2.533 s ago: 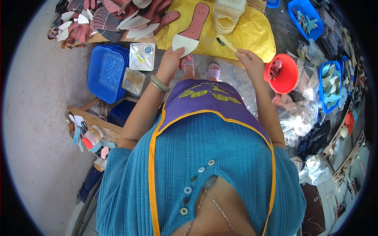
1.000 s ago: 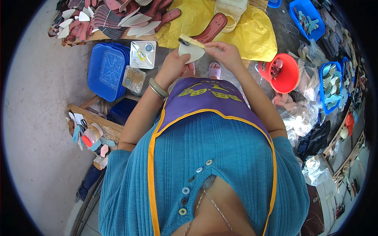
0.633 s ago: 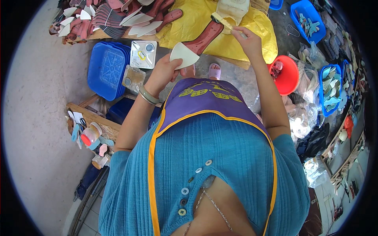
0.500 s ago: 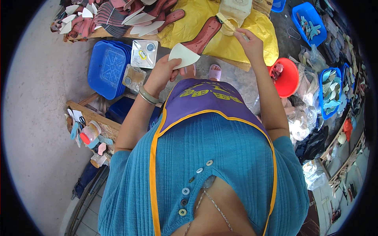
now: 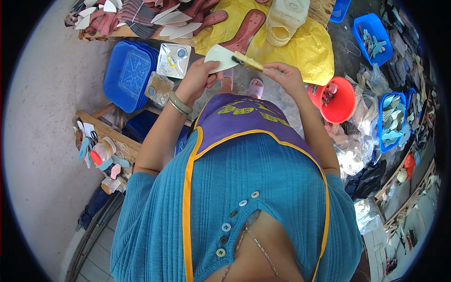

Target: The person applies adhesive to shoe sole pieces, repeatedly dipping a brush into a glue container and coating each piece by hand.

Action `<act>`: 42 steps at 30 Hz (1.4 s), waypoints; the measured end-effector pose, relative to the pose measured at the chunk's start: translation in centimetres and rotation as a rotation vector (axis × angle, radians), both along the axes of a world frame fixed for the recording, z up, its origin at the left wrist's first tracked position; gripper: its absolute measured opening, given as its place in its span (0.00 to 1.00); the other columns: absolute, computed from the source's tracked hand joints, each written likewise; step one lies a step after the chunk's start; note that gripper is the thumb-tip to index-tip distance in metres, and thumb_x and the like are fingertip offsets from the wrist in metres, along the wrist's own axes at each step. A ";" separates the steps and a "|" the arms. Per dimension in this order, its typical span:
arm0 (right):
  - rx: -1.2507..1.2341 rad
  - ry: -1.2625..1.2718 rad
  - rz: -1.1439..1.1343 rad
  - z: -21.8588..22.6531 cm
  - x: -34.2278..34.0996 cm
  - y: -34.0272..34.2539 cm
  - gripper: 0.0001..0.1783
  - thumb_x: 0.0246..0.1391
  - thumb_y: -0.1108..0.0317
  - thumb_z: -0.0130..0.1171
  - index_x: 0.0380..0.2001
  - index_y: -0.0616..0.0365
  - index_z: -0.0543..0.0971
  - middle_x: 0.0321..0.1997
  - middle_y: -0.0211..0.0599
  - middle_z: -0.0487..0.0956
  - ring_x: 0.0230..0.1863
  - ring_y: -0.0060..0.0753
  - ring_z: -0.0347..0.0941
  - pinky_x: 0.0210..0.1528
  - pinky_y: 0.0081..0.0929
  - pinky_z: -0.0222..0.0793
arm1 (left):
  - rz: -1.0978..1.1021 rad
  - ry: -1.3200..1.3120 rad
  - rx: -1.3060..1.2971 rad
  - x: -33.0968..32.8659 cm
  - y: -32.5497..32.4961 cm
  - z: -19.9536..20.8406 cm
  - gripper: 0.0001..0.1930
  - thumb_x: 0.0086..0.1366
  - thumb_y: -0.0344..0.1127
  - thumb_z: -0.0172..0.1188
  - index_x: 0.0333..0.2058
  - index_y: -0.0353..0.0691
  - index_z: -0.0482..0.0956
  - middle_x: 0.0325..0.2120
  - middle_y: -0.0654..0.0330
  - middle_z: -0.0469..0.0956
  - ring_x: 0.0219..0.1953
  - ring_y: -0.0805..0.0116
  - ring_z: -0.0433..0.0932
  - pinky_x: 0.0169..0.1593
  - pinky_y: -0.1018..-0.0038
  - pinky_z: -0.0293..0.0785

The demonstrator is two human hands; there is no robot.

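My left hand (image 5: 199, 79) pinches the pale end of a shoe insole (image 5: 245, 34), thumb on top. The rest of the insole is reddish brown with small dark specks and points away to the far right. In my right hand (image 5: 287, 79) is a brush (image 5: 251, 62) with a yellowish handle and dark bristles. Its bristles lie on or just above the insole's pale part; contact is hard to tell. Beyond the brush, a cut translucent plastic jug (image 5: 289, 19) rests on a yellow sheet (image 5: 307, 52).
Piled insoles (image 5: 176, 23) cover the table's far left. Stacked blue baskets (image 5: 127, 77) and a square metal can (image 5: 173, 60) stand at left. To the right are a red bucket (image 5: 339, 105), a blue basket of pale green pieces (image 5: 392, 121) and plastic bags.
The brush has come from the jug's opening, nearer and leftward, to the insole's pale part. My right hand has moved nearer with it. The left hand keeps its hold, shifted slightly.
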State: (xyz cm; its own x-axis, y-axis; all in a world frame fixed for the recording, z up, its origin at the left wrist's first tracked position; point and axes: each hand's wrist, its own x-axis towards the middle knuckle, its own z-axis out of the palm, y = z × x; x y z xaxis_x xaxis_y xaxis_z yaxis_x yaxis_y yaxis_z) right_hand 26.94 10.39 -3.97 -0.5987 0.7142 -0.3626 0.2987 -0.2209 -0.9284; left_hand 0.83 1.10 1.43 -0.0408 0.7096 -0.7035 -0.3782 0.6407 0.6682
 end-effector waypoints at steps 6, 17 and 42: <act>0.200 -0.042 -0.055 -1.0 0.5 2.1 0.13 0.52 0.65 0.63 0.40 0.59 0.82 0.38 0.29 0.82 0.41 0.17 0.74 0.47 0.17 0.66 | 0.029 -0.051 -0.004 -0.2 -0.2 0.3 0.07 0.64 0.33 0.48 0.35 0.35 0.69 0.19 0.61 0.73 0.13 0.81 0.58 0.16 0.82 0.52; 0.350 -0.127 -0.233 -2.1 0.3 9.2 0.16 0.51 0.59 0.65 0.40 0.56 0.82 0.38 0.31 0.82 0.40 0.17 0.75 0.44 0.17 0.68 | -0.049 -0.042 -0.082 -1.4 -1.2 1.8 0.08 0.63 0.33 0.51 0.37 0.35 0.69 0.17 0.63 0.73 0.10 0.83 0.57 0.13 0.85 0.53; -0.243 0.166 -0.478 0.0 1.1 3.0 0.12 0.53 0.71 0.61 0.41 0.62 0.79 0.23 0.16 0.71 0.18 0.05 0.55 0.18 0.09 0.43 | -0.008 0.457 0.020 -5.5 9.2 -5.6 0.15 0.62 0.40 0.51 0.42 0.35 0.70 0.20 0.58 0.75 0.14 0.75 0.66 0.18 0.77 0.67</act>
